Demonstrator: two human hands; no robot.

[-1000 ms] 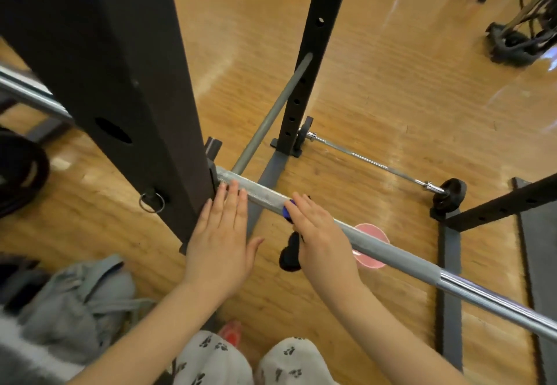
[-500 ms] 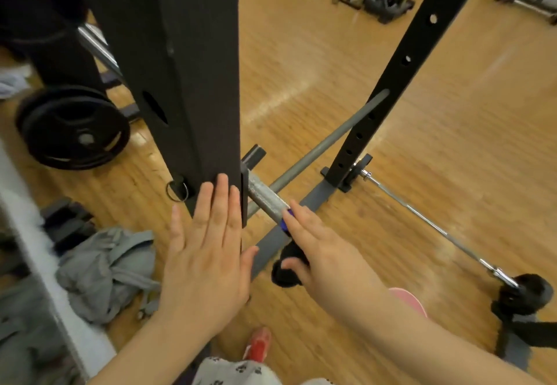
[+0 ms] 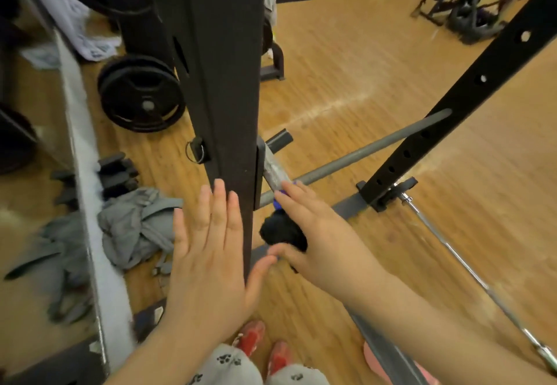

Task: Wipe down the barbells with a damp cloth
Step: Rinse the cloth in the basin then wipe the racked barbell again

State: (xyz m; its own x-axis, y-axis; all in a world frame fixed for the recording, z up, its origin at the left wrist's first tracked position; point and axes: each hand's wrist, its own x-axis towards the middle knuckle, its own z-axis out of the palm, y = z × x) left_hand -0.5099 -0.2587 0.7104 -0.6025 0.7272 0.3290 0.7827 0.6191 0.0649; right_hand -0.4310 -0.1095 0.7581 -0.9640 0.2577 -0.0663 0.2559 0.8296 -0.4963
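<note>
Left hand: the left hand (image 3: 208, 252) is flat, fingers straight and together, pressed against the near face of the tall black steel rack upright (image 3: 229, 83); its grip is open and holds nothing.
Right hand: the right hand (image 3: 313, 228) reaches to the short visible end of the silver knurled barbell (image 3: 274, 173), just right of the upright. Its fingers lie over the bar, and a blue cloth (image 3: 278, 199) shows beneath the fingertips, pressed onto the metal. The thumb curls underneath, so the grip closes on the cloth against the bar.
Barbell: it sits at the upright, its end at the black bracket (image 3: 278, 139); most of its length is hidden by the right forearm.
Dark lump: a black rounded object (image 3: 280, 232) hangs just under the right palm; what it is cannot be told.
Rack: a grey round safety rod (image 3: 370, 151) runs from behind the barbell to a second black perforated upright (image 3: 470, 95) on the right.
Floor: a warm wooden plank floor (image 3: 376, 53) carries a thin chrome bar (image 3: 452, 252) lying to the right, a black weight plate (image 3: 141, 95) leaning left of the upright, and a crumpled grey garment (image 3: 135, 228) near the left hand.
Person: red shoes (image 3: 250, 339) and pale paw-print trousers (image 3: 229, 366) show at the bottom edge.
Sharpness: the frame is motion-blurred, so fine detail is soft.
</note>
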